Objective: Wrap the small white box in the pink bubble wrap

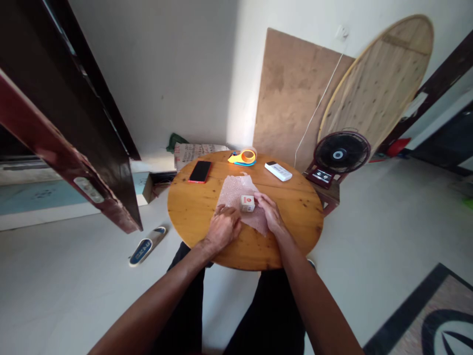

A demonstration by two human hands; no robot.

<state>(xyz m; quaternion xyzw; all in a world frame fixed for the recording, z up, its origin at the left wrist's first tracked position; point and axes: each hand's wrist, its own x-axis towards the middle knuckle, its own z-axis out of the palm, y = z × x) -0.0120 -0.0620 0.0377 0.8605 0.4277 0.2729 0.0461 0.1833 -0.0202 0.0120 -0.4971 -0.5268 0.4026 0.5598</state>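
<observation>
A sheet of bubble wrap (236, 190) lies spread on a round wooden table (299, 207). A small white box with a red mark (247, 203) stands on the sheet. My left hand (222, 228) rests on the near left edge of the sheet with its fingers curled down on it. Just right of the box, my right hand (269, 211) presses on the sheet, fingertips touching the box's side.
At the table's far side lie a red phone (200, 171), an orange tape dispenser (244, 157) and a white remote (278, 171). A floor fan (342, 153), wooden boards (291, 93) and a slipper (147, 245) surround the table. A dark door (74, 123) stands left.
</observation>
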